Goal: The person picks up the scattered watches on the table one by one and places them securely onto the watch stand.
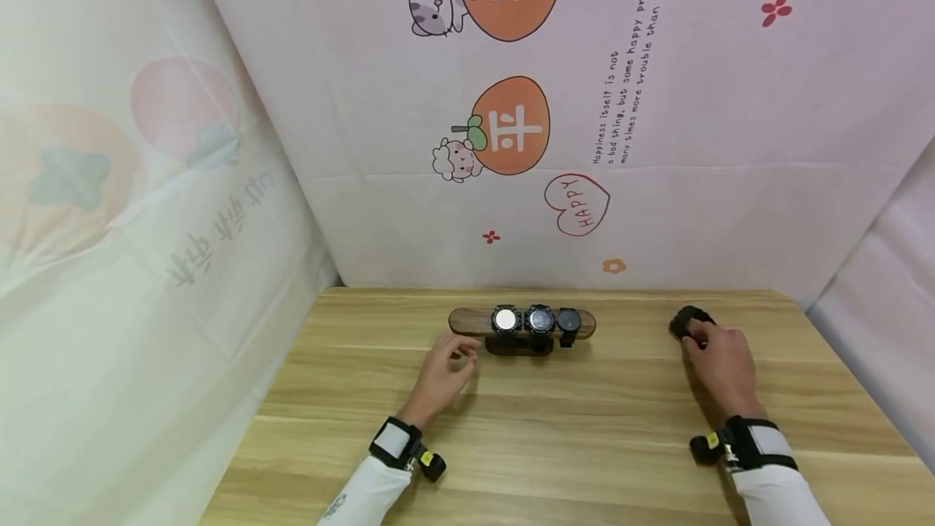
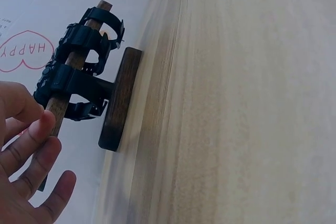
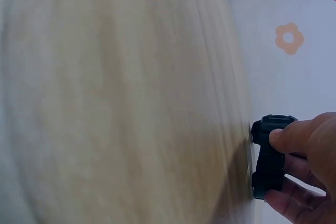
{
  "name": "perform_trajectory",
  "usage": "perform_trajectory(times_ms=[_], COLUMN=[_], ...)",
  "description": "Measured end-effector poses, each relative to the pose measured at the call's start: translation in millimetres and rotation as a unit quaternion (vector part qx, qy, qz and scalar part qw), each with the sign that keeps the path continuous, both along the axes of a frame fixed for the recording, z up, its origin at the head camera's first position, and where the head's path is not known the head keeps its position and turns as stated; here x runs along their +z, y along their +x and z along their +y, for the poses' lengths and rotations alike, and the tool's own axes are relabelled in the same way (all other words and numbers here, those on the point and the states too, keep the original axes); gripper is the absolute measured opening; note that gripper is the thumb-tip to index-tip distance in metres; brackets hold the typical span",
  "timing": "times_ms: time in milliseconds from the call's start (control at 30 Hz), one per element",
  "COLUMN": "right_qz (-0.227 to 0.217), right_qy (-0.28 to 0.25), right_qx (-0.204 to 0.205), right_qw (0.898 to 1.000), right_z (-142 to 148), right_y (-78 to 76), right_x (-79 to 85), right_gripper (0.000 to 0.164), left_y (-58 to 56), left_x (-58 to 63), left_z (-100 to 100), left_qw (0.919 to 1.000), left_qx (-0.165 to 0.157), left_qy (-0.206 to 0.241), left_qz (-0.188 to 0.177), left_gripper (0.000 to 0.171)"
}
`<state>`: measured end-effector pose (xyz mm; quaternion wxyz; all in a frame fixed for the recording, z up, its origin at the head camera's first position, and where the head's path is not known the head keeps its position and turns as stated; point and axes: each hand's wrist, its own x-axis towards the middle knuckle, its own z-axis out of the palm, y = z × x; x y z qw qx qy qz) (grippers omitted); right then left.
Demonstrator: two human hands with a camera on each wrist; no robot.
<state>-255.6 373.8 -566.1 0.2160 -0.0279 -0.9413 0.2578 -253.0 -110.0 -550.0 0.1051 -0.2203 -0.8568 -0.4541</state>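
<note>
On the right of the table, my right hand (image 1: 723,360) pinches a black wristwatch (image 1: 687,321) between thumb and fingers. The right wrist view shows this watch (image 3: 270,156) on its side, close to the tabletop. My left hand (image 1: 441,372) is beside the left end of a dark wooden watch stand (image 1: 471,321), its fingers loosely bent and holding nothing. In the left wrist view its fingertips overlap the stand's bar. Three black watches hang on that bar: one with a pale face (image 1: 505,320), one with a grey face (image 1: 540,320) and a smaller dark one (image 1: 569,321).
The stand's short foot (image 1: 519,347) sits near the back edge of the wood-grain table (image 1: 584,445). Behind it hangs a white printed cloth (image 1: 394,226), with more white cloth on both sides. Each wrist wears a strapped-on camera.
</note>
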Motion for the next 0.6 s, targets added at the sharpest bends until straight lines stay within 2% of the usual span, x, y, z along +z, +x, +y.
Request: perform_trajectory(times_ms=[600], right_qz=[-0.018], right_qy=[0.0], right_qx=[-0.012], right_qw=[1.0], right_z=[-8.1], right_y=[8.9], right_x=[5.4], right_gripper=[0.026], left_y=[1.1], left_x=[-0.8], left_z=[1.2], left_qw=[0.9997], left_qx=[-0.006], left_qy=[0.001], left_qz=[0.023], left_gripper=[0.021])
